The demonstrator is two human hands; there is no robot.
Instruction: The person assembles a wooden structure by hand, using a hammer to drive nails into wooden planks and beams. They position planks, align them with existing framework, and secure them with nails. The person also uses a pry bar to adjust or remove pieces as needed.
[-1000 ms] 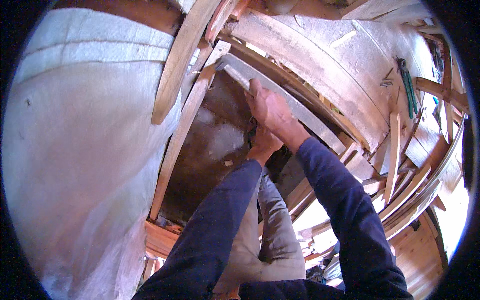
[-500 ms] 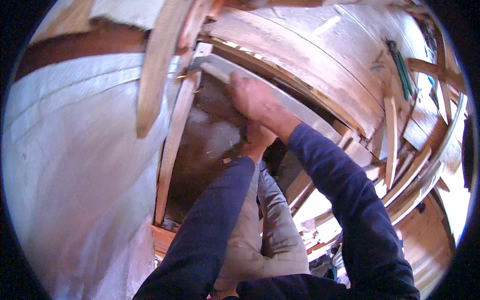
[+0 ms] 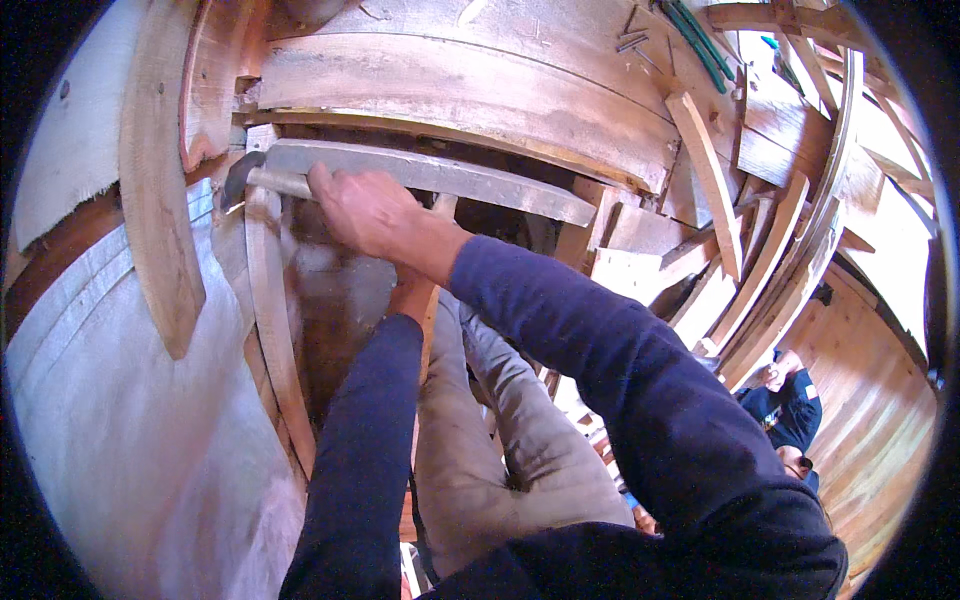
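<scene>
My right hand (image 3: 368, 212) is closed round the pale handle of a hammer (image 3: 282, 182). Its dark head is at the left, beside the top of an upright wooden slat (image 3: 268, 290). A grey-brown board (image 3: 440, 172) runs crosswise from the slat's top, just beyond my right hand. My left hand (image 3: 408, 295) is below the right one, mostly covered by it, so its fingers are hidden. Close to that hand, a narrow wooden strip (image 3: 443, 206) meets the board and continues down past my left wrist.
A pointed plank (image 3: 162, 200) and a whitish sheet (image 3: 130, 400) are at the left. Wide planks (image 3: 470, 85) lie beyond the frame, with green-handled pliers (image 3: 700, 45) and several nails (image 3: 632, 42). Loose timber (image 3: 775, 280) fills the right; a person (image 3: 790, 410) is lower right.
The view has swung, so the frame and both hands appear farther left. The hammer's head, hard to make out before, now shows plainly beside the slat's top. Another person has come into view.
</scene>
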